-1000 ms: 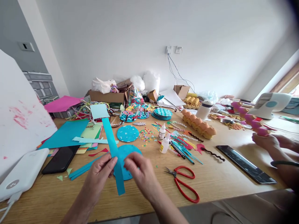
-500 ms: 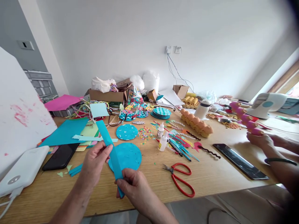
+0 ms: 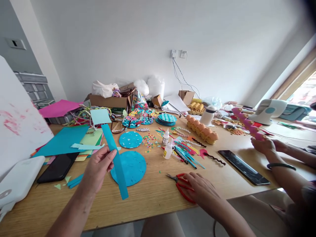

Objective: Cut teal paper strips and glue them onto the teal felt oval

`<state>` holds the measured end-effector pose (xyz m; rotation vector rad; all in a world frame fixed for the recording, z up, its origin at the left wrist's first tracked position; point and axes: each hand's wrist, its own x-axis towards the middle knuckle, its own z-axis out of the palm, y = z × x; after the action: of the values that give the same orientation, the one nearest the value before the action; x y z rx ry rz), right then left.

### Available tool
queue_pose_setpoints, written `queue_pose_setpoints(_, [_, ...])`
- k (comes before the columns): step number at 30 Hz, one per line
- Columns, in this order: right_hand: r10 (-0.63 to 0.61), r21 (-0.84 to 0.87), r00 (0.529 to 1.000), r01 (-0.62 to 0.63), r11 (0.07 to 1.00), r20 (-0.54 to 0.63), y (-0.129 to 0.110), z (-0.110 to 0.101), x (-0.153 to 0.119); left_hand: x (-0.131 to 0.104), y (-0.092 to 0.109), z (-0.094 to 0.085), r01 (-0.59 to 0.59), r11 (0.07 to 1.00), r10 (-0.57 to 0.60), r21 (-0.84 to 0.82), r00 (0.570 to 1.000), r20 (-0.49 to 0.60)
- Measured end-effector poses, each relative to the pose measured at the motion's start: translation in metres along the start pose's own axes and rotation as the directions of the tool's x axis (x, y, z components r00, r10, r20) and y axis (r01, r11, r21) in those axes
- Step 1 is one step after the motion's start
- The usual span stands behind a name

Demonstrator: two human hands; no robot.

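1. Red-handled scissors (image 3: 175, 178) lie near the front edge of the desk (image 3: 148, 210). My right hand (image 3: 201, 187) is over their handles, fingers bent and touching; I cannot tell whether they have closed around them.
2. Slanting above the desk, the blue strip (image 3: 117, 164) is in my left hand (image 3: 98, 164), thumb and fingers clamped on it partway along. Its lower part crosses in front of a large blue disc (image 3: 137, 168).
3. To the left I see a black phone (image 3: 58, 167); well to the right, a dark tablet-like device (image 3: 243, 167).
4. Past the large disc are a smaller blue disc (image 3: 130, 140), scattered confetti (image 3: 149, 140) and two glue bottles (image 3: 168, 150).
5. Over on my right, another person's hands (image 3: 264, 146) hold a pink and purple bumpy strip (image 3: 247, 123).
6. Farther back stand an orange-topped carton strip (image 3: 202, 128), a stack of blue discs (image 3: 166, 121) and, by the wall, a cardboard box (image 3: 108, 101).
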<state>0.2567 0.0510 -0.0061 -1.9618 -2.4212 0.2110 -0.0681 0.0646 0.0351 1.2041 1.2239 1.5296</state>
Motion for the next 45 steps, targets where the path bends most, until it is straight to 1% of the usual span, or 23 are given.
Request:
queue_pose_setpoints(4, [-0.07, -0.075, 0.997, 0.071, 0.995, 0.014, -0.001, 0.003, 0.009, 0.0, 0.003, 0.002, 0.003, 1.0, -0.003, 0.009, 1.0, 0.016])
queue_pose_setpoints(7, [-0.068, -0.082, 0.997, 0.071, 0.994, 0.039, 0.0, 0.002, 0.008, 0.0, 0.005, 0.0, -0.019, 1.0, 0.019, -0.004, 0.999, 0.039])
queue_pose_setpoints(9, [-0.063, 0.008, 0.998, 0.063, 0.998, 0.03, -0.003, -0.002, 0.002, -0.001, 0.006, -0.002, -0.016, 0.999, 0.018, -0.045, 0.998, 0.053])
queue_pose_setpoints(11, [-0.067, 0.183, 0.998, 0.069, 0.981, -0.018, -0.012, -0.007, -0.003, -0.001, 0.007, -0.002, 0.016, 0.993, -0.01, -0.114, 0.998, 0.06])
queue_pose_setpoints(12, [-0.06, 0.29, 0.997, 0.072, 0.954, -0.047, -0.019, -0.009, -0.004, -0.002, 0.008, -0.002, 0.041, 0.987, -0.031, -0.152, 0.997, 0.064])
queue_pose_setpoints(13, [-0.049, 0.41, 0.997, 0.072, 0.909, -0.066, -0.029, -0.011, -0.004, -0.003, 0.01, -0.001, 0.066, 0.98, -0.054, -0.188, 0.996, 0.069])
queue_pose_setpoints(14, [-0.059, 0.538, 0.995, 0.09, 0.838, -0.076, -0.04, -0.013, -0.003, -0.003, 0.011, 0.001, 0.093, 0.972, -0.078, -0.216, 0.994, 0.076])
queue_pose_setpoints(15, [-0.077, 0.659, 0.993, 0.117, 0.743, -0.089, -0.052, -0.014, -0.001, -0.004, 0.012, 0.003, 0.118, 0.965, -0.101, -0.235, 0.991, 0.084])
queue_pose_setpoints(17, [-0.099, 0.867, 0.991, 0.131, 0.482, -0.094, -0.077, -0.017, 0.007, -0.005, 0.015, 0.009, 0.149, 0.958, -0.128, -0.246, 0.987, 0.099])
queue_pose_setpoints(19, [-0.134, 0.962, 0.983, 0.153, 0.224, -0.125, -0.101, -0.019, 0.015, -0.007, 0.017, 0.014, 0.152, 0.961, -0.129, -0.233, 0.986, 0.108])
queue_pose_setpoints(20, [-0.136, 0.974, 0.98, 0.166, 0.151, -0.146, -0.111, -0.02, 0.018, -0.007, 0.018, 0.016, 0.143, 0.965, -0.121, -0.221, 0.987, 0.109])
queue_pose_setpoints(23, [-0.195, 0.982, 0.964, 0.188, 0.03, -0.179, -0.135, -0.023, 0.022, -0.008, 0.018, 0.02, 0.074, 0.985, -0.06, -0.153, 0.994, 0.091])
queue_pose_setpoints(25, [-0.201, 0.988, 0.968, 0.149, -0.032, -0.153, -0.147, -0.022, 0.021, -0.007, 0.016, 0.02, 0.01, 0.996, -0.004, -0.085, 0.998, 0.069])
queue_pose_setpoints(26, [-0.182, 0.991, 0.974, 0.125, -0.057, -0.133, -0.152, -0.021, 0.021, -0.007, 0.015, 0.02, -0.016, 0.998, 0.019, -0.058, 0.998, 0.059])
queue_pose_setpoints(29, [-0.103, 0.992, 0.99, 0.087, -0.091, -0.096, -0.162, -0.018, 0.022, -0.007, 0.013, 0.019, -0.033, 0.999, 0.035, -0.035, 0.997, 0.073])
queue_pose_setpoints(31, [-0.082, 0.992, 0.992, 0.088, -0.091, -0.095, -0.164, -0.017, 0.025, -0.009, 0.013, 0.019, -0.015, 0.999, 0.019, -0.029, 0.991, 0.132])
queue_pose_setpoints(34, [-0.075, 0.991, 0.992, 0.096, -0.093, -0.103, -0.166, -0.019, 0.029, -0.013, 0.011, 0.019, -0.007, 1.0, 0.001, 0.03, 0.978, 0.208])
queue_pose_setpoints(37, [-0.08, 0.988, 0.991, 0.098, -0.121, -0.109, -0.168, -0.021, 0.03, -0.014, 0.009, 0.018, -0.018, 0.997, 0.002, 0.079, 0.978, 0.208])
queue_pose_setpoints(40, [-0.09, 0.982, 0.988, 0.115, -0.147, -0.129, -0.166, -0.021, 0.028, -0.012, 0.012, 0.014, -0.028, 0.996, 0.014, 0.083, 0.986, 0.167])
queue_pose_setpoints(42, [-0.073, 0.989, 0.99, 0.112, -0.102, -0.12, -0.162, -0.018, 0.027, -0.012, 0.017, 0.01, -0.001, 1.0, -0.003, 0.03, 0.991, 0.136])
queue_pose_setpoints(45, [-0.036, 0.994, 0.994, 0.104, 0.019, -0.103, -0.156, -0.008, 0.03, -0.014, 0.026, 0.009, 0.092, 0.99, -0.078, -0.105, 0.988, 0.129])
